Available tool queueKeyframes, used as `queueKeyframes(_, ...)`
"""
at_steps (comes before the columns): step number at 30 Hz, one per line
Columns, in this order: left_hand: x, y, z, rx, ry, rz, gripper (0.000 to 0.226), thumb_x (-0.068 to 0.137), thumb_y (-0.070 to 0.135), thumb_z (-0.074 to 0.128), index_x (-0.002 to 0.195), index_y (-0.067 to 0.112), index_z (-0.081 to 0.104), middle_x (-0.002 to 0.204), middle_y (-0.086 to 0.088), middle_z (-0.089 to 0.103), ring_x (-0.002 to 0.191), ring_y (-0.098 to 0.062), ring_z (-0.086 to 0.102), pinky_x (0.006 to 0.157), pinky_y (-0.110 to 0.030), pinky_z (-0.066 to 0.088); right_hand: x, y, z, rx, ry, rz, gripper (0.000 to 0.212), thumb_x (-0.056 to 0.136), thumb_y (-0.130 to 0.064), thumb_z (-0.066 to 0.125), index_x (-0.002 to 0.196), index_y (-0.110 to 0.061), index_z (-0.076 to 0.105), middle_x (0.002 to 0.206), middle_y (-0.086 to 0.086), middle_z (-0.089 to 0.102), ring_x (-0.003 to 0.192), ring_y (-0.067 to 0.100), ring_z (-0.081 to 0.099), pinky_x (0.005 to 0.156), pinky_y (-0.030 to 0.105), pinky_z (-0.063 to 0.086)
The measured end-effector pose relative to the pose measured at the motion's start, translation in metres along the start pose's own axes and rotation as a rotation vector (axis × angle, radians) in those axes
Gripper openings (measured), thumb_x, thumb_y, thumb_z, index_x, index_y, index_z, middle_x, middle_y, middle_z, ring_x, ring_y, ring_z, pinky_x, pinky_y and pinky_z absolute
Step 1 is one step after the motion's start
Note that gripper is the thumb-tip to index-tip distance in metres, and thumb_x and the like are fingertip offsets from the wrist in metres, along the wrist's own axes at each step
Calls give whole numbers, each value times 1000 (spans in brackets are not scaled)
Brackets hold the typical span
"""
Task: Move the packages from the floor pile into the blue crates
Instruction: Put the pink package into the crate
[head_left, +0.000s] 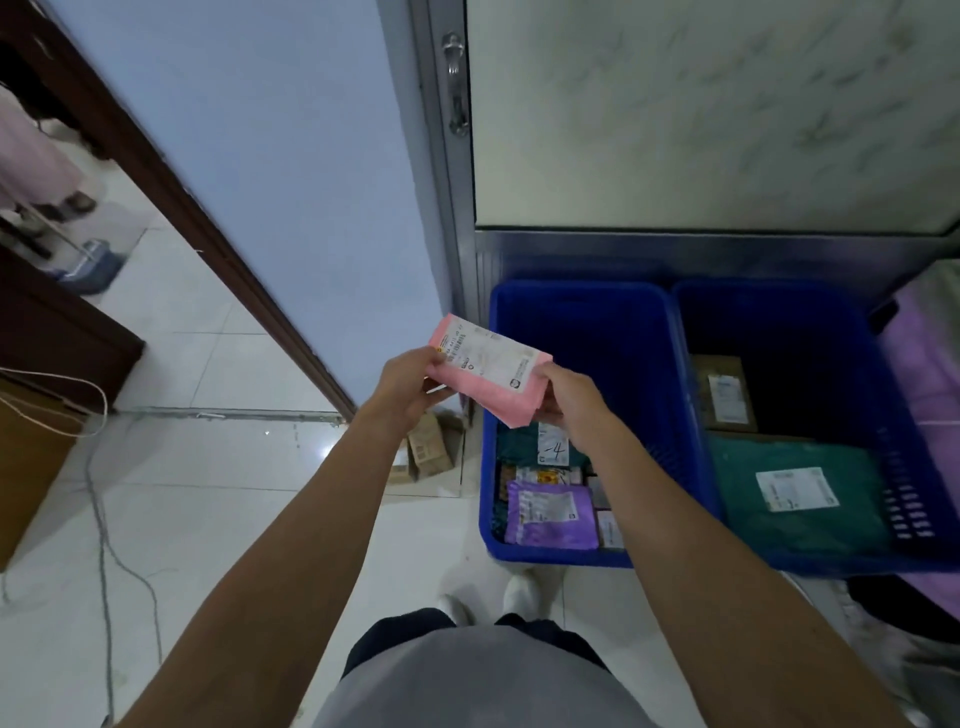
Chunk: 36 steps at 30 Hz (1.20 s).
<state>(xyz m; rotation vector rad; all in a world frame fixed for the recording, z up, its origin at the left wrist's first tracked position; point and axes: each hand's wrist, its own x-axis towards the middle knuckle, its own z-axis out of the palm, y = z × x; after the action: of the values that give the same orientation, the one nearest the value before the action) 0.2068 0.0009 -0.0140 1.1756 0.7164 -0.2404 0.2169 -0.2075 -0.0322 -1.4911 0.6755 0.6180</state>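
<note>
A pink package (485, 364) with a white shipping label is held in the air by both hands. My left hand (410, 387) grips its left end and my right hand (569, 397) grips its right end, just left of and above the left blue crate (582, 312). That crate holds several packages, among them a purple one (550, 514) and a dark green one (530, 441). The right blue crate (779, 306) holds a green package (795, 493) and a brown box (724, 392).
Small brown boxes (428, 449) lie on the white tiled floor beside the left crate. A grey cable (104, 530) runs across the floor at left. A brown carton (31, 457) and dark furniture (57, 332) stand at far left. A metal door frame (441, 156) rises behind the crates.
</note>
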Motion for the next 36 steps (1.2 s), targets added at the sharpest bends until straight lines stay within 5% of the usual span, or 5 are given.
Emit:
queueKeyframes(13, -24, -46, 6, 0, -122, -118, 9, 92, 0, 48, 97, 4, 55, 111, -19, 65, 105, -30, 64, 80, -41, 58, -43, 32, -11, -136, 241, 121, 6, 97, -2, 54, 101, -4, 58, 97, 15, 58, 79, 25, 61, 50, 28, 58)
queueKeyframes(22, -26, -75, 6, 273, -182, -214, 9, 93, 6, 54, 100, 10, 57, 110, -12, 67, 107, -26, 65, 88, -45, 58, -38, 77, -49, -339, 261, -102, 28, 95, -4, 48, 120, -6, 61, 122, 13, 62, 103, 25, 59, 88, 42, 57)
queueKeyframes(31, -14, -127, 54, 549, -70, -162, 19, 96, 10, 55, 113, 4, 64, 106, -8, 67, 88, -20, 67, 76, -29, 57, -7, 92, -113, -593, 218, -143, 16, 95, -13, 53, 109, -11, 60, 110, 7, 64, 97, 23, 61, 79, 38, 54)
queueKeyframes(34, -11, -158, 63, 1290, -167, 16, 29, 98, 18, 55, 125, 7, 58, 121, -10, 65, 113, -27, 62, 89, -34, 49, 18, 103, -126, -669, 131, -99, 28, 94, -12, 52, 119, -10, 64, 117, 6, 66, 103, 25, 64, 90, 44, 56)
queueKeyframes(36, 3, -170, 74, 973, -49, -157, 19, 98, 14, 52, 111, 4, 61, 111, -12, 66, 100, -27, 64, 82, -34, 49, 39, 117, -134, -704, 86, -65, 32, 96, -10, 49, 122, -9, 66, 117, 7, 69, 101, 25, 66, 84, 40, 59)
